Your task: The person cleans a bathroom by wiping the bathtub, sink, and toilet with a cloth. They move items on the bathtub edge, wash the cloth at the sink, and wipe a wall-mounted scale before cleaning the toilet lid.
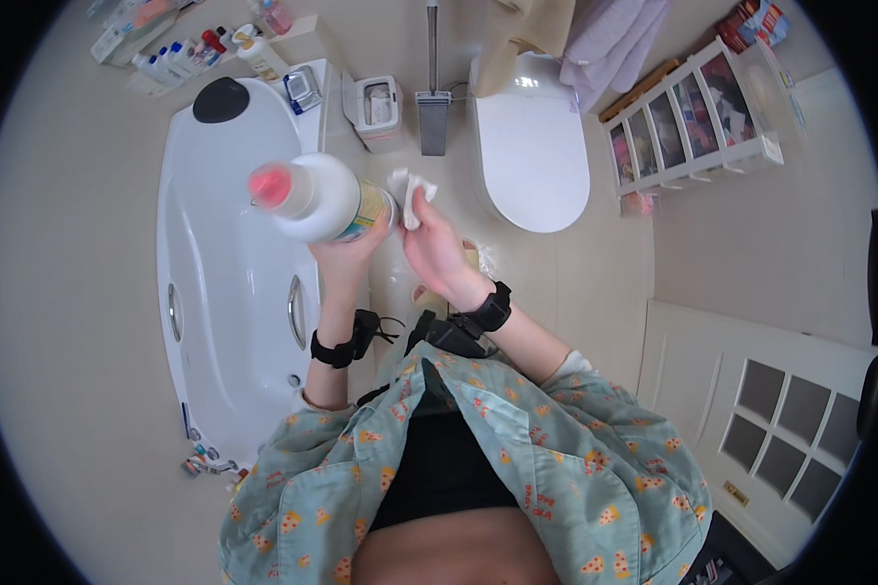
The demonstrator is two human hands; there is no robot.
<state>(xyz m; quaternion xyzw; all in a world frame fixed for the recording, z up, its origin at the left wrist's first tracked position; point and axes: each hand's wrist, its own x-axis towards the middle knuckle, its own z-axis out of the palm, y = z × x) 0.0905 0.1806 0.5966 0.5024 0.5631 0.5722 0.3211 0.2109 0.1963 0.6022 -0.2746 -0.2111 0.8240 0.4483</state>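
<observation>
My left hand (355,245) is closed around the lower part of a white plastic bottle (329,197) with a pink cap and a printed label. The bottle is tilted, its cap towards the upper left, over the edge of the bathtub. Beside the bottle's base, my right hand (439,248) holds a crumpled white tissue or cloth (413,197) between thumb and fingers. Part of the cloth reaches close to the bottle's base; whether they touch I cannot tell.
A white bathtub (227,256) with metal grab handles lies at left. Ahead stand a small open bin (377,110), a flat mop (433,121) and a toilet with its lid down (533,153). White drawers (673,121) stand at right, above a paned door (761,409). Toiletries line the tub's ledge.
</observation>
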